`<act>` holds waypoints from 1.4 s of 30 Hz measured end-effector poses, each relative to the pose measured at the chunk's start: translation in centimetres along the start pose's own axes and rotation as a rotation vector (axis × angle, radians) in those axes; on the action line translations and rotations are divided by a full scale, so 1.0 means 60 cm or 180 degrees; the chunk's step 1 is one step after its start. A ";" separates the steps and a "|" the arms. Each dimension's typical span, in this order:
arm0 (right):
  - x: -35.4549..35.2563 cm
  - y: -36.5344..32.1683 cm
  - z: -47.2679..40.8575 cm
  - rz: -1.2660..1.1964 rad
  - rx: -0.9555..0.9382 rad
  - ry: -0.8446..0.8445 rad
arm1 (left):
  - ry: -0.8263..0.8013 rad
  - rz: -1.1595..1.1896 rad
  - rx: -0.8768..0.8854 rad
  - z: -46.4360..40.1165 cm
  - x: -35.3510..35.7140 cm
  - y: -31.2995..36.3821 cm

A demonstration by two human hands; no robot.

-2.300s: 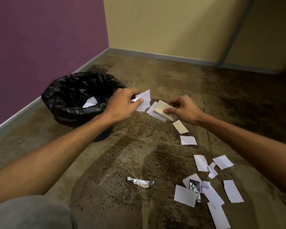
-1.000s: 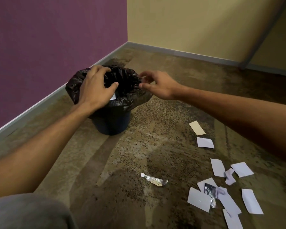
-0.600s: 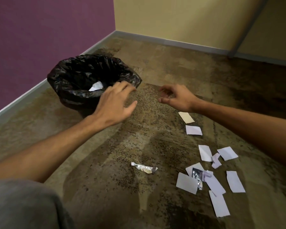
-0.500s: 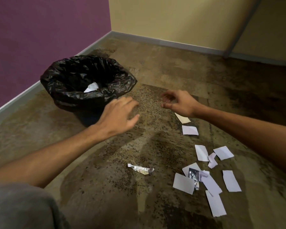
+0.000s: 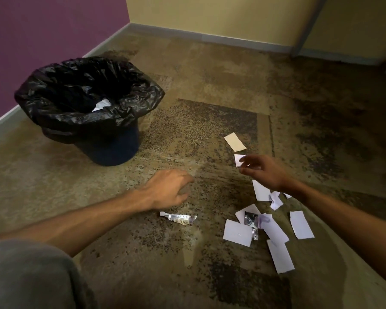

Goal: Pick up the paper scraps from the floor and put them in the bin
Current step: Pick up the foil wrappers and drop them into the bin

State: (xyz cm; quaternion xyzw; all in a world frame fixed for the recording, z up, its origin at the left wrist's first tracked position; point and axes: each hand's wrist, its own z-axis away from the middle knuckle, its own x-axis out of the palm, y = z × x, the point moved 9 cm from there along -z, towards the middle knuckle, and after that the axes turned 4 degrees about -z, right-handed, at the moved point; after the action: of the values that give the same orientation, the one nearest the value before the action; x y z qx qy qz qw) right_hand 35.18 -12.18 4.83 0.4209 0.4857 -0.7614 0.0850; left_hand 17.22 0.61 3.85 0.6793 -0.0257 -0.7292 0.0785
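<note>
Under your empty, loosely spread right hand (image 5: 263, 172), the white scrap (image 5: 239, 159) lies thin, limp and flat: pinch an edge.

Purple painted wall (image 5: 42, 36) left, yellow wall (image 5: 210, 14) far, grey skirting board (image 5: 210, 39), mottled brown speckled floor (image 5: 210, 85).

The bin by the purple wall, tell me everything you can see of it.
The bin is a dark round tub standing upright on the floor near the purple wall. A crinkled glossy black bag lines it and folds over the rim, hiding the top edge. Its mouth is open, with a white paper scrap inside. Neither hand touches it.
</note>
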 end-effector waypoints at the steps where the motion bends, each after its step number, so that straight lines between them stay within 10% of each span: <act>1: 0.003 0.014 0.006 0.0006 0.0039 0.0007 | -0.0129 0.0038 0.0059 0.000 0.014 0.003; 11: 0.074 0.126 0.076 0.0292 0.0393 -0.0336 | -0.1314 -0.0230 0.0224 0.011 0.137 -0.004; 21: 0.118 0.161 0.103 0.1556 0.0323 -0.0621 | -0.1214 -0.0176 0.0201 0.010 0.146 0.000; 42: 0.126 0.143 0.088 0.0261 0.0361 -0.0783 | -0.0640 0.0880 0.0283 0.008 0.146 0.060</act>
State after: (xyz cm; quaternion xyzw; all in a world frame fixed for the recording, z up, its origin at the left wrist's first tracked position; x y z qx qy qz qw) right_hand 32.10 -18.75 -5.48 0.3480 0.4102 -0.8294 0.1510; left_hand 16.45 -4.31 -4.22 0.5958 -0.1588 -0.7738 0.1450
